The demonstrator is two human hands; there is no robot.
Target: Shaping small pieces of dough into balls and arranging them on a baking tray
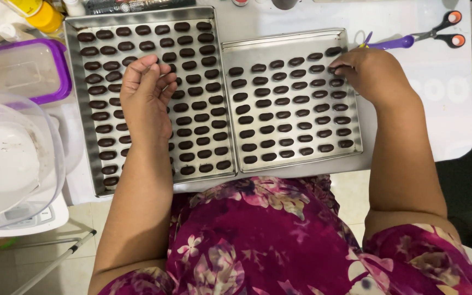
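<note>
Dark chocolate pieces (pixel 279 121) lie in neat rows on two steel trays set side by side on the white counter (pixel 443 109). Over the larger left tray (pixel 83 131) the left hand (pixel 147 98) hovers with fingers loosely curled, holding nothing visible. At the right tray's (pixel 354 98) far corner, the right hand (pixel 371 72) rests palm down, fingertips touching a piece there. Farther off lie purple-handled scissors (pixel 416 37).
</note>
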